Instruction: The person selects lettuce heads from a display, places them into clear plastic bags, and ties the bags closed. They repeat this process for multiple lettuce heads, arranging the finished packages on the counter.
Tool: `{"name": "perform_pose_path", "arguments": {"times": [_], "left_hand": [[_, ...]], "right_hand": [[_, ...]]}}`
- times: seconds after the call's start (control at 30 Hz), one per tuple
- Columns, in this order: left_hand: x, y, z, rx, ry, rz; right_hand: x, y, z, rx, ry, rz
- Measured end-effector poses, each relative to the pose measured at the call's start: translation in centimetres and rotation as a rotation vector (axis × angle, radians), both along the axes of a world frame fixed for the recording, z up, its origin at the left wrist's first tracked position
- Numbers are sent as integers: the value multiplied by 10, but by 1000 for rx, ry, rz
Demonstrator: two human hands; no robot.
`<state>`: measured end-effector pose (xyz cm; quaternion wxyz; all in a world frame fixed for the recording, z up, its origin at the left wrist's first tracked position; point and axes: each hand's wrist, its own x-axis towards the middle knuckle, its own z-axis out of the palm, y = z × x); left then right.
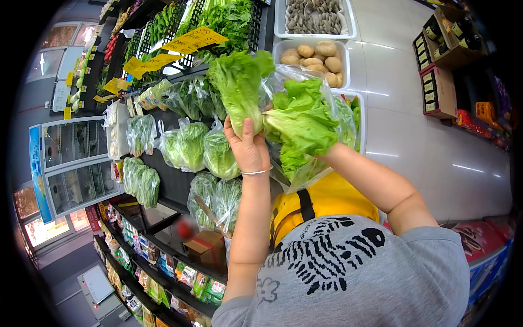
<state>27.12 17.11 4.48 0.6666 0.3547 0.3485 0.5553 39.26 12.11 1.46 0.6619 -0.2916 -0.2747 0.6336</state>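
Note:
My left hand (249, 151) grips the stem end of a green leaf lettuce (239, 88), the thumb lying over its pale base. That lettuce stands roughly upright, leaves pointing away from me. A second leaf lettuce (304, 118) lies on its side, its cut stem facing the first one. Beneath it reaches my right hand (330, 153), mostly covered by leaves, with a bit of finger showing by the stem. Around the second lettuce spreads an open clear plastic bag (282, 173), which holds more greens at its right side.
Bagged cabbages (192, 143) and bagged leafy greens (141, 180) lie on the black display shelf (173, 180). Beyond my hands are a white bin of potatoes (314, 59) and one of mushrooms (314, 18). Yellow price signs (194, 40) jut out above the shelf. Cartons of bottles (439, 86) stand at right.

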Motion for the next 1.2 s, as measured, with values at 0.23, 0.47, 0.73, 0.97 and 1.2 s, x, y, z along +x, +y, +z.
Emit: {"name": "perform_pose_path", "arguments": {"times": [0.23,0.47,0.73,0.97,1.2], "left_hand": [[1,-3,4,47,-38,-27],[3,10,13,-90,-180,19],[-7,25,17,-233,-356,99],[-32,36,25,-310,-778,-24],[-110,28,20,-460,-1042,-127]], "right_hand": [[2,1,-9,88,-200,37],[0,-6,23,-62,-99,-203],[-7,-10,39,6,-483,-113],[-10,-13,53,677,-942,-283],[-11,-22,48,157,-966,-67]]}}
